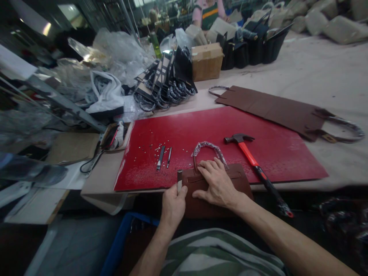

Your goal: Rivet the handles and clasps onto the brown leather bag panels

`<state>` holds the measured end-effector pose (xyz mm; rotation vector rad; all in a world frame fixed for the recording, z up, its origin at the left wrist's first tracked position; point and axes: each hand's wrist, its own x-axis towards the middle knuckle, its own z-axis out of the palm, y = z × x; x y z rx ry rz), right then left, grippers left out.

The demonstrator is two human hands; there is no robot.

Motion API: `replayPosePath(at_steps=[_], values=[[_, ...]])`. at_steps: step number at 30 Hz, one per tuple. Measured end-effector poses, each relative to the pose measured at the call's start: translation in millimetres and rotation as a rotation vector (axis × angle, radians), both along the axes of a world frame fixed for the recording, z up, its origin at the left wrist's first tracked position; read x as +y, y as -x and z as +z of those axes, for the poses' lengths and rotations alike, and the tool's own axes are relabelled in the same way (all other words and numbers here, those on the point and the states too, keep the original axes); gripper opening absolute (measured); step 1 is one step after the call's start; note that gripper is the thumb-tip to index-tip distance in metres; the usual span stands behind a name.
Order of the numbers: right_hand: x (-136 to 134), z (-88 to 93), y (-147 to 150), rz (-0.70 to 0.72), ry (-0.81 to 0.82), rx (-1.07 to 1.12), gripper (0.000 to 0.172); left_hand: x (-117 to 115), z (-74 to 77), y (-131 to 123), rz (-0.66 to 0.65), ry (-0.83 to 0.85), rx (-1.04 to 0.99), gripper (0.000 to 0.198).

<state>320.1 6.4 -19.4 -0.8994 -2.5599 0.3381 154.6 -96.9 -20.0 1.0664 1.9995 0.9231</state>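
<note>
A brown leather bag piece (230, 188) with a plastic-wrapped handle (209, 147) lies at the near edge of a red mat (218, 130). My right hand (218, 184) rests flat on it, fingers spread, pressing it down. At the piece's left edge my left hand (172, 203) is closed round a small metal tool (179, 180) that stands upright.
A hammer with an orange handle (253, 159) lies on the mat to the right. Two thin metal punches (163, 157) and small rivets lie to the left. A flat brown bag panel (276, 111) lies behind, with stacked black bags (166, 84), a cardboard box (207, 61) and plastic wrap beyond. Another person (208, 11) stands at the far end.
</note>
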Motion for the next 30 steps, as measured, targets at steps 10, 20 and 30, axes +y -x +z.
replayPosePath(at_steps=[10, 20, 30], values=[[-2, -0.7, 4, -0.036, -0.002, -0.033, 0.078, -36, -17.6, 17, 0.328, 0.022, -0.435, 0.045], [-1, 3.4, 6, -0.019, 0.007, -0.047, 0.067, -17, 24.6, 12, 0.232, -0.301, -0.947, 0.049], [-1, 3.4, 4, -0.029, 0.033, 0.004, 0.071, 9, -8.0, 14, 0.121, -0.460, -0.512, 0.033]])
